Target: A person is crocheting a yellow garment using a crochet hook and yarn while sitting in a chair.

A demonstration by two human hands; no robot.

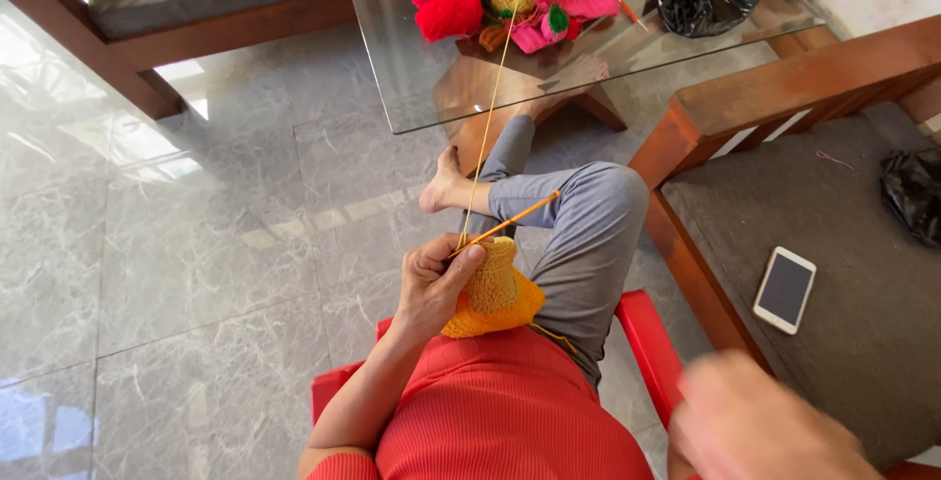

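Over lap, left hand (438, 284) gripping crochet piece (498, 294)

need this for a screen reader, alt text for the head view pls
Seen from above, a seated person's left hand holds an orange crochet piece and hook, its yarn strand running to yarn balls on a glass table. The right hand is blurred, empty.

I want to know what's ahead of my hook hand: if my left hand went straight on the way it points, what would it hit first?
The left hand points up and right, along the orange crochet hook. Going on that way it would probably first meet the bent knee in grey trousers, though depth is unclear.
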